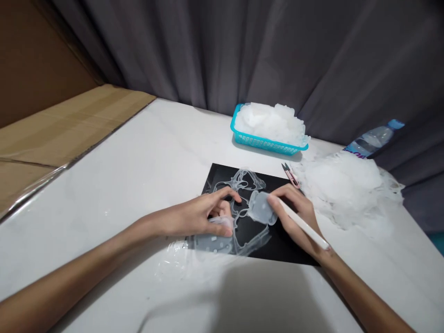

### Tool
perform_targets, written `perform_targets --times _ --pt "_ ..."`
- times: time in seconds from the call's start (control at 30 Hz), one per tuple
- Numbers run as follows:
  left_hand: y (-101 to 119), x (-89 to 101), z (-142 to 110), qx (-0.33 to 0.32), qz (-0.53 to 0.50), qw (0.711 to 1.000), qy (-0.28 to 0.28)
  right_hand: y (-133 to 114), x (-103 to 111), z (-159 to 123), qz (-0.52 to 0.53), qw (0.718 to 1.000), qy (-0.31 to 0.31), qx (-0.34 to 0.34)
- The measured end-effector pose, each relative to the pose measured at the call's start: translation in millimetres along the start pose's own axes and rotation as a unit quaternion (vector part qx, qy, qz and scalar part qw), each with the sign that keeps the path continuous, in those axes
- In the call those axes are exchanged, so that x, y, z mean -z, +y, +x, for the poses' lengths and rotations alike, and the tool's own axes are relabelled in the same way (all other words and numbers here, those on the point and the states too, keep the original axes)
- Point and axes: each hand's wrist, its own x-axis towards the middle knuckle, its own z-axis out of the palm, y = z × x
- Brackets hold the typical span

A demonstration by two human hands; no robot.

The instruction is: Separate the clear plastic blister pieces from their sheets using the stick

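A black mat (277,245) lies on the white table with a clear silicone sheet of moulded parts (243,182) spread over it. My left hand (204,215) rests on the sheet, its fingers curled and pinching a translucent piece (222,223). In my right hand (298,210) is a thin white pen-like tool (305,225), its tip against a rounded clear piece (262,208) at the mat's middle. A flat grey-clear part with dots (211,243) lies under my left hand at the mat's near left edge.
A turquoise basket (267,142) heaped with clear pieces stands behind the mat. Small pink snips (290,174) lie at the mat's far right corner. A pile of clear trimmings (347,187) and a water bottle (373,138) sit right. Cardboard (62,125) lines the left.
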Motion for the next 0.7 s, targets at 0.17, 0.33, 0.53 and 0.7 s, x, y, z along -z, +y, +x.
perform_targets --times 0.17,0.33,0.53,0.7 --pt "6 -4.9 5 -0.008 0.042 0.998 0.043 -22 -10 -18 0.037 0.997 -0.034 0.064" --pt "1 -12.8 18 -0.031 0.058 0.99 0.121 -21 -14 -24 0.026 0.997 -0.047 0.062" --pt "3 -16.3 18 -0.061 0.114 0.981 0.147 -7 -14 -23 -0.089 0.994 0.019 0.058" --pt "4 -19.0 12 -0.124 0.244 0.951 0.146 -5 -10 -20 -0.118 0.987 0.029 0.107"
